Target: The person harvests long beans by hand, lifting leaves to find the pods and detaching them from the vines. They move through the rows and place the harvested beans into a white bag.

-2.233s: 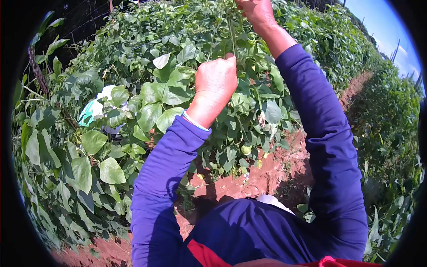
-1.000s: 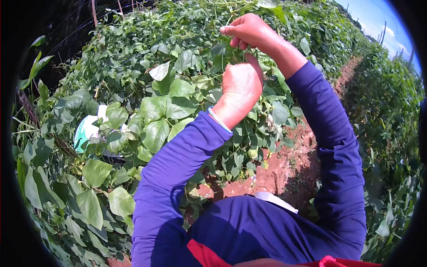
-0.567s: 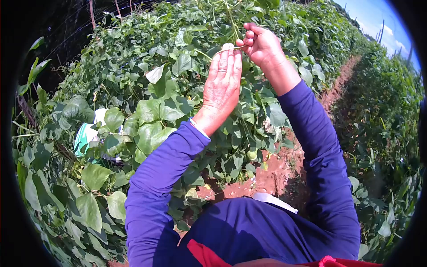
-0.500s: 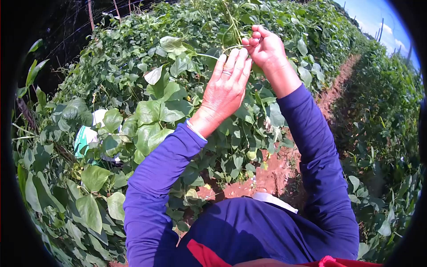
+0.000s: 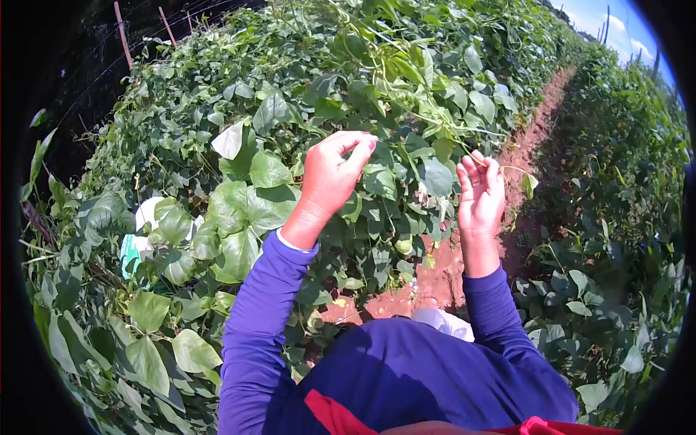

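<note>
My right hand (image 5: 481, 201) is raised palm-up in front of the leafy plants, its curled fingers closed on a thin vine stem (image 5: 513, 168). One small leaf (image 5: 530, 184) hangs from the stem's right end, and the other end runs up toward a tangle of pale green vines (image 5: 435, 119). To the left, my left hand (image 5: 332, 174) is closed, thumb and fingertips pressed together against the foliage. Whatever may be between those fingertips is hidden or too small to name. Broad green leaves (image 5: 250, 210) lie just left of this hand.
A white and green bag-like item (image 5: 138, 243) is partly buried in leaves on the left. Reddish soil (image 5: 442, 279) shows below the plants, and a narrow dirt path (image 5: 545, 109) runs away at right. Thin posts (image 5: 122, 32) stand at the upper left. Something white (image 5: 442, 322) is by my waist.
Both hands have come down and moved apart, the left one leftward and the right one rightward. My left fingers, previously stretched out, are now pinched. The thin stem has moved right with my right hand.
</note>
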A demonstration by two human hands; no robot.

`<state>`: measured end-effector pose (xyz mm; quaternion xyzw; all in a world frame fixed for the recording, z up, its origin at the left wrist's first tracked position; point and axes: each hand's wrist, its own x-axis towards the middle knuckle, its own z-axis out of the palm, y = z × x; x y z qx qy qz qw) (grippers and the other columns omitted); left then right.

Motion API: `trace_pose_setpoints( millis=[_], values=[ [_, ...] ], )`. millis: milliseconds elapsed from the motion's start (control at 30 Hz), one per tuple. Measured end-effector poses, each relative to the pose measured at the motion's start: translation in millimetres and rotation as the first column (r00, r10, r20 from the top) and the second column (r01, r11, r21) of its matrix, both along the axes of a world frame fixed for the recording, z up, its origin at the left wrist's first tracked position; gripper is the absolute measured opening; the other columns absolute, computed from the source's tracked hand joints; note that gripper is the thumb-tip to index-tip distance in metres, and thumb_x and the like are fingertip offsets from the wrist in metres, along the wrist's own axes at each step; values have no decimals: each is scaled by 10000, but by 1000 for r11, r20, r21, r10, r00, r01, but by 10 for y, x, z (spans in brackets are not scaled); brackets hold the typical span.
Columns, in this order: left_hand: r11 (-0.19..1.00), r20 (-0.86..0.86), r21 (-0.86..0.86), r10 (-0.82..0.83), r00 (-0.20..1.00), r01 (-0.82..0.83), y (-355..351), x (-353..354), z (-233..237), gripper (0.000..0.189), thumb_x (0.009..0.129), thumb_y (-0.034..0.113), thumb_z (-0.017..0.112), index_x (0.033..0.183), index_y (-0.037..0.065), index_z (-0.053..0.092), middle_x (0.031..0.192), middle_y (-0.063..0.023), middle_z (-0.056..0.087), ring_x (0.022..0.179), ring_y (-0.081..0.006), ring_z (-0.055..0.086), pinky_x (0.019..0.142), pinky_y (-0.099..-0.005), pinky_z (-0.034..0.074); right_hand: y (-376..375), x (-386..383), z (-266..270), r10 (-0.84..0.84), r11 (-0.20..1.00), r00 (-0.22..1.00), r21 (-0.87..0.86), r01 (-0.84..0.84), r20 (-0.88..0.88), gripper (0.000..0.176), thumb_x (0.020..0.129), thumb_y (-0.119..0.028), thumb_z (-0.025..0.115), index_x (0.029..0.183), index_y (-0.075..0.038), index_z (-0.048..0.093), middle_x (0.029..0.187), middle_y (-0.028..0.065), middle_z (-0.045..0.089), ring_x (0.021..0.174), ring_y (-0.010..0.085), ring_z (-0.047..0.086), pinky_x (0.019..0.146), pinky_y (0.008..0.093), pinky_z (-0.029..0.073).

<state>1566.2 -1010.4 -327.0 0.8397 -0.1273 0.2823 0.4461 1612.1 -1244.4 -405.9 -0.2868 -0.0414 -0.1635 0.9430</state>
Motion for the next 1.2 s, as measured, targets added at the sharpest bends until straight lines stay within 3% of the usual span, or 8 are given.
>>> trace_pose_setpoints(
  millis=[167,267,533,667,867,967,1067,1200],
  values=[
    [829,-268,-535,-351,897,164,-163,67,257,598,955,509,480,1235,-10,580,1117,-115,662,983,-170,627,832,-310,495,120,-192,-76,-192,878,866,-312,362,461,148,967,-128,525,1067,-32,575,1076,129,624,880,207,620,784,350,524],
    [749,-286,-621,-492,822,232,-287,28,317,693,928,531,521,1375,8,440,1246,-101,600,1082,-158,569,875,-313,464,114,-283,-27,-68,371,487,-431,822,871,315,737,44,663,1028,-75,659,929,124,659,806,245,645,686,318,516],
    [543,-82,-786,-567,820,296,-227,37,17,329,977,190,508,1248,8,545,1165,-109,634,1068,-187,589,950,-321,450,404,-464,-396,414,77,587,-669,739,696,463,706,-18,676,1132,-199,684,884,9,668,733,189,631,642,305,527],
    [669,-126,-735,-290,949,107,-31,-37,-170,279,917,79,492,1164,-8,585,1137,-123,646,1089,-200,593,926,-327,473,354,-440,-588,436,84,651,-749,657,621,460,712,1,655,1131,-186,682,878,15,668,725,203,628,651,316,524],
    [508,-83,-859,-254,964,60,188,-358,-376,311,846,-25,475,1138,5,577,1168,-110,608,1036,-188,620,874,-302,507,259,-225,-691,269,281,858,-888,365,438,342,813,64,582,1119,-59,673,870,74,694,774,139,665,696,254,527],
    [813,-91,-580,-11,996,-44,291,-443,-562,231,895,-7,505,1104,25,596,1158,-74,623,968,-138,619,770,-254,468,318,-88,-468,121,532,939,-819,212,322,321,829,70,566,1100,-56,682,933,80,706,817,136,673,712,256,524],
    [837,-54,-547,-15,998,-17,333,-479,-665,169,944,57,517,1079,24,613,1133,-82,632,956,-137,614,821,-275,473,403,-162,135,14,469,782,-695,545,623,308,806,98,577,1052,-46,692,950,104,697,796,189,671,727,276,517],
    [909,14,-417,-7,1000,12,358,-481,-751,172,974,114,513,1054,17,630,1107,-79,643,957,-144,606,900,-289,461,737,-189,975,32,320,299,-293,901,954,366,701,102,607,994,-89,715,980,98,680,880,249,636,779,339,516]
  ],
)
